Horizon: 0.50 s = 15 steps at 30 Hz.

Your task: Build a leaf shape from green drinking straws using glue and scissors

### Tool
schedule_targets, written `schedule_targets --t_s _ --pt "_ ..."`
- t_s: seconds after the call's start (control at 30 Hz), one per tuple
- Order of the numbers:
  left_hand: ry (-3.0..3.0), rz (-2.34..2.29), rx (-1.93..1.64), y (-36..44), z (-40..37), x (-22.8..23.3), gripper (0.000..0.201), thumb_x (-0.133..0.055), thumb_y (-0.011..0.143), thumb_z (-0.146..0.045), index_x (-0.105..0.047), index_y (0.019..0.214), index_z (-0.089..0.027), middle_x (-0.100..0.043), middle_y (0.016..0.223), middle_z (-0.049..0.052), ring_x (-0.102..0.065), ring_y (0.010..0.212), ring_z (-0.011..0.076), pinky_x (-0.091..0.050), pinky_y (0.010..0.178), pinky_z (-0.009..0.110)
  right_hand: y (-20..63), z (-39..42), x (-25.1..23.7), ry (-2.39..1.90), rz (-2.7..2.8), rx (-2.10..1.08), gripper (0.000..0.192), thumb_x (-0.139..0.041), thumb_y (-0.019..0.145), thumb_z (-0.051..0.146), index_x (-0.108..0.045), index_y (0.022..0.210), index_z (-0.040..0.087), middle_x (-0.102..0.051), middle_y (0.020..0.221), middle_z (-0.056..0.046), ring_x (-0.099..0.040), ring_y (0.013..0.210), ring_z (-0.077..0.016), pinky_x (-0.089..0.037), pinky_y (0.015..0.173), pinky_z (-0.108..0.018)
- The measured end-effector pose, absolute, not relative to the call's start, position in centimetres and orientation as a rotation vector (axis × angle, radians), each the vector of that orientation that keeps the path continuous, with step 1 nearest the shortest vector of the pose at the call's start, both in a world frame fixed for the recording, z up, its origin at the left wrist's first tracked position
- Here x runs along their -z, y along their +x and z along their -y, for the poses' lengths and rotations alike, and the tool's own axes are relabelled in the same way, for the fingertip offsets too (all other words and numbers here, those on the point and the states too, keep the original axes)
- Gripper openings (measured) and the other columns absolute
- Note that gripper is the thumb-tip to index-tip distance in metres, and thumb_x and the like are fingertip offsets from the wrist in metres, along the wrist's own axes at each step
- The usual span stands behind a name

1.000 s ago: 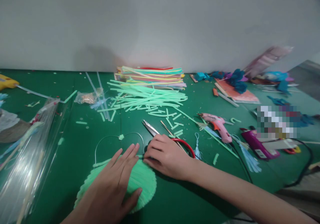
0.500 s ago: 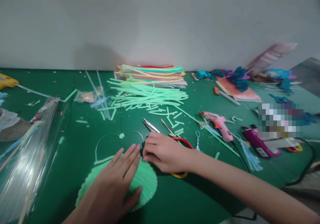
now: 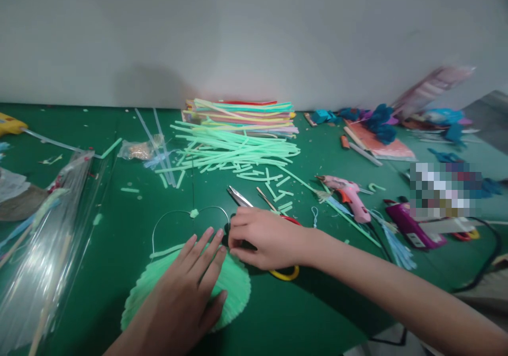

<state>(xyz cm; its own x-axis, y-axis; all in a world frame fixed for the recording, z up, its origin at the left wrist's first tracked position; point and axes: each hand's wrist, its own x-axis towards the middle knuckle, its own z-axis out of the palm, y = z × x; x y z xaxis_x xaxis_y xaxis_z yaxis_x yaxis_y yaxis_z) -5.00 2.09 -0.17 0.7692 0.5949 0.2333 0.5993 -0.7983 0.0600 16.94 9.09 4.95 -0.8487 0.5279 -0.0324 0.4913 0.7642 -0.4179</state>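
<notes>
A panel of mint-green pipe cleaners (image 3: 235,290) packed side by side lies on the green tabletop, with a scalloped rim. Thin wire (image 3: 162,217) rises above it in two arches that meet at a small green knot (image 3: 194,213). My left hand (image 3: 180,287) rests flat across the panel, fingers stretched out. At the panel's upper right edge, by the wire's right end, my right hand (image 3: 264,237) has its fingers curled in a pinch; what lies between the fingertips is hidden. Partly beneath that hand are scissors (image 3: 240,197) with red and yellow handles.
Loose mint pipe cleaners (image 3: 238,147) and short cut pieces lie ahead, before a multicoloured bundle (image 3: 242,113). A pink glue gun (image 3: 349,194) and a purple device (image 3: 410,226) with a cord sit right. Clear plastic sleeves (image 3: 59,250) lie left, a yellow tool (image 3: 11,125) beyond.
Both hands stay almost in place on the panel. My right hand has shifted very slightly, and the whole view has moved a little.
</notes>
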Motion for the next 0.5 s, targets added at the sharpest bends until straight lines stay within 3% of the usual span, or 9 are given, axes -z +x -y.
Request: schedule_targets --t_s 0.33,0.5 --pt "-2.927 0.992 0.304 -4.8 -2.2 -0.3 0.054 -0.05 0.09 -0.036 -0.05 0.136 -0.008 -0.047 0.147 0.017 -0.039 0.137 0.0332 -0.038 0.107 0.048 18.5 -7.0 -2.7 -0.592 2.8 -0.124 0.022 -0.049 0.096 0.019 -0.066 0.082 0.016 -0.063 0.079 -0.004 -0.045 0.078 -0.0172 -0.032 0.067 -0.031" --pt "-2.918 0.986 0.296 -4.9 -2.2 -0.2 0.05 -0.05 0.09 -0.034 -0.052 0.135 -0.012 -0.047 0.147 0.016 -0.041 0.136 0.0346 -0.039 0.106 0.05 18.5 -7.2 -2.9 -0.59 2.821 -0.197 0.02 -0.048 0.095 0.016 -0.067 0.087 0.015 -0.064 0.082 -0.005 -0.046 0.08 -0.0178 -0.034 0.069 -0.031"
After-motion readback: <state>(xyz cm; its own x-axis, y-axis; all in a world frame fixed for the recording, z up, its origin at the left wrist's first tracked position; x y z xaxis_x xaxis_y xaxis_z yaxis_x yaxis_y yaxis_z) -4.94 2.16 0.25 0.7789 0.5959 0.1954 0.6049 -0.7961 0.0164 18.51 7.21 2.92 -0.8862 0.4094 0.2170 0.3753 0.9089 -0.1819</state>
